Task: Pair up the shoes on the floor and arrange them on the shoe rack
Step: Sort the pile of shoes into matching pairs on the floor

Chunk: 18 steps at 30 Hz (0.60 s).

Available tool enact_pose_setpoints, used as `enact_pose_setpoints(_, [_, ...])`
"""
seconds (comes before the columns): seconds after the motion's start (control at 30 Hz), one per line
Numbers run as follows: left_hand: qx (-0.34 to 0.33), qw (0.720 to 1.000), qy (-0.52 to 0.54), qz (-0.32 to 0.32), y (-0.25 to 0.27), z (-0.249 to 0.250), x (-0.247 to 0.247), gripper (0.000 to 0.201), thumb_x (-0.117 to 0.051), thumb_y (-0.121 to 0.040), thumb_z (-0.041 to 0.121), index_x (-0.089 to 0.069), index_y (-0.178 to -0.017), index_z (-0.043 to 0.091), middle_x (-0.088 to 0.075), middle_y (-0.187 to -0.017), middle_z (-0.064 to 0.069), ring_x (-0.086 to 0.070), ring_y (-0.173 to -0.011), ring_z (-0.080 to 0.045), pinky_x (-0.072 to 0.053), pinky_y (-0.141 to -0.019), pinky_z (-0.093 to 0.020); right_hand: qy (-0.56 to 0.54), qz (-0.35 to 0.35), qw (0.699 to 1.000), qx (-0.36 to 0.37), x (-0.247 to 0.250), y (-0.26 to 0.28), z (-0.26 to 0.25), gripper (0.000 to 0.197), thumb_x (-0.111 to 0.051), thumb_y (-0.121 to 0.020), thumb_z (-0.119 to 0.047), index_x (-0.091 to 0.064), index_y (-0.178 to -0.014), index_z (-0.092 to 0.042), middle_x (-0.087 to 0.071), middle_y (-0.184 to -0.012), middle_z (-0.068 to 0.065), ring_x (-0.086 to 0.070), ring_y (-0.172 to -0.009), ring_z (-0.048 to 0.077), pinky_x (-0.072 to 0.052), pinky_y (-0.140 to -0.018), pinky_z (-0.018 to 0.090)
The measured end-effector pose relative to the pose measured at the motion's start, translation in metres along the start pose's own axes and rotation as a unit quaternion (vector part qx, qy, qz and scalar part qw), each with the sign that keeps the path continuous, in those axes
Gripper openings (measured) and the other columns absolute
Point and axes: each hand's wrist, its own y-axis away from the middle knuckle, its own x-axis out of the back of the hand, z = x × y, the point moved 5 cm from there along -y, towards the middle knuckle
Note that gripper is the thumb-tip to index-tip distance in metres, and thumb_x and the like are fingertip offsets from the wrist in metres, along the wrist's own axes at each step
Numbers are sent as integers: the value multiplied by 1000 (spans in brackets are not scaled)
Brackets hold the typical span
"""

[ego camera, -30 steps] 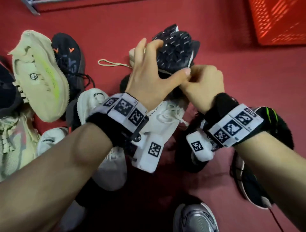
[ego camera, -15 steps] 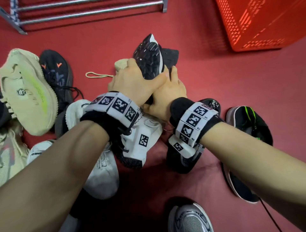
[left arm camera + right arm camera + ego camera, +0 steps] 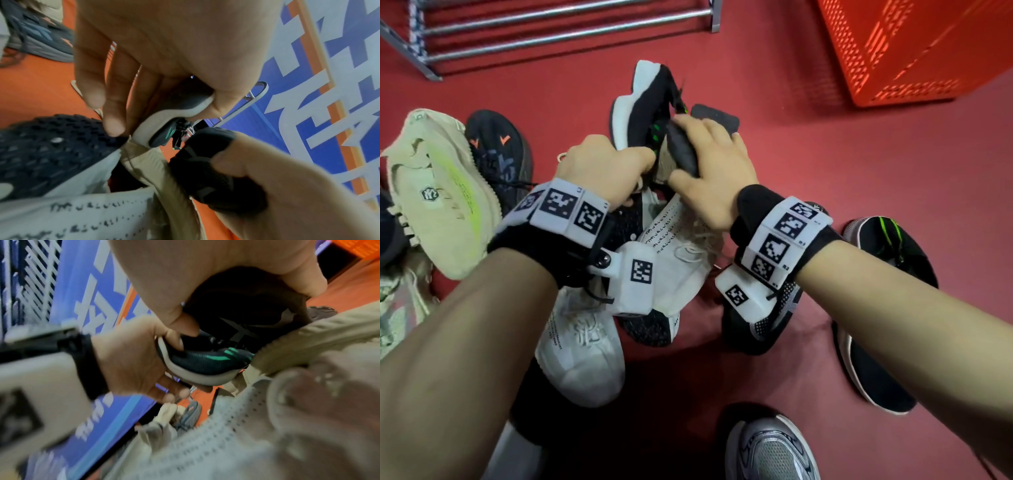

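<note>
Black-and-green shoe [image 3: 650, 113], white-soled: held above the floor pile, long axis toward 12 o'clock. Left hand [image 3: 602, 168] clamped on its heel. Right hand [image 3: 709, 164] curled round a dark insole [image 3: 683, 150] at the collar. Mate [image 3: 876, 308] at 4 o'clock, right hand nearer. Shoe rack [image 3: 558, 31] at 11 o'clock

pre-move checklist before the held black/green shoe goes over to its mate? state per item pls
1. Left hand grips the black shoe with green marks at its white sole: ok.
2. Right hand on a dark insole-like piece at the shoe's opening; seated or loose: cannot tell.
3. Shoe lifted clear of the pile: cannot tell, it sits close over the beige shoe.
4. Likely mate, black shoe with green stripes, on the floor at right, nothing on top: ok.
5. Shoe rack ahead, visible bars bare: ok.
6. Laces free of snags: cannot tell.
</note>
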Motion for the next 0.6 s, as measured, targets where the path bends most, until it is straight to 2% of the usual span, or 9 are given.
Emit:
enact_pose_setpoints(0.07, [19,999,41,-10,-2,-6,4,44,-54,-56,43,-67,-79,8,-72,-64,-6,-72,-61,-26,-58,-66,-37,-114,70,991,-4,18,2,6,80,-36,-69,-54,-36,-143,-25,-49,-139,4,-47,-124,29,-34,-106,33])
enact_pose_setpoints(0.1, [27,998,60,-11,-4,-9,7,43,-54,-59,41,-68,-80,5,-72,-62,-6,-71,-57,-24,-55,-60,-32,-170,107,979,-27,29,5,13,71,-42,-75,-47,-38,-142,-24,-54,-132,2,-52,-115,24,-37,-97,25])
enact_pose_setpoints(0.17, [37,996,79,11,-6,-13,16,41,-54,-66,40,-67,-79,4,-71,-61,-7,-64,-47,-20,-45,-51,-25,-254,173,947,-95,48,13,33,57,-51,-84,-35,-40,-139,-28,-59,-116,-5,-55,-99,19,-38,-81,20])
enact_pose_setpoints(0.23, [38,996,71,44,-9,-21,25,32,-58,-76,37,-62,-75,6,-64,-56,-4,-56,-38,-12,-39,-41,-21,-307,212,918,-137,56,18,47,52,-53,-82,-33,-46,-134,-30,-62,-104,-10,-57,-94,16,-45,-84,24])
enact_pose_setpoints(0.3, [54,987,149,8,-14,-33,22,22,-58,-86,28,-58,-75,9,-60,-46,-1,-47,-30,-6,-30,-31,-14,-361,237,888,-156,57,21,52,53,-52,-72,-35,-54,-125,-30,-66,-98,-12,-62,-95,16,-53,-89,37])
enact_pose_setpoints(0.4, [112,911,382,-107,-19,-48,4,18,-51,-95,25,-58,-98,9,-63,-55,-6,-44,-40,-8,-30,-35,-14,-493,234,820,-173,47,17,56,49,-50,-64,-26,-62,-112,-22,-68,-101,2,-65,-102,32,-55,-88,54])
enact_pose_setpoints(0.47, [129,862,468,-145,-22,-52,-5,21,-48,-97,24,-54,-111,9,-63,-64,-8,-44,-45,-8,-31,-37,-13,-580,223,765,-170,40,12,52,41,-49,-63,-19,-69,-98,-19,-66,-102,10,-61,-106,40,-51,-90,60])
enact_pose_setpoints(0.53, [132,842,501,-153,-24,-54,-13,22,-48,-99,25,-56,-111,8,-63,-68,-7,-45,-46,-6,-32,-38,-12,-639,199,722,-174,35,5,41,30,-49,-65,-18,-70,-87,-19,-63,-95,12,-63,-99,40,-49,-89,63])
enact_pose_setpoints(0.6, [132,836,513,-141,-28,-57,-18,22,-48,-99,26,-58,-106,7,-64,-69,-7,-45,-45,-4,-32,-38,-10,-692,143,676,-209,26,-3,33,23,-47,-77,-20,-63,-92,-14,-63,-86,10,-64,-86,33,-50,-84,61])
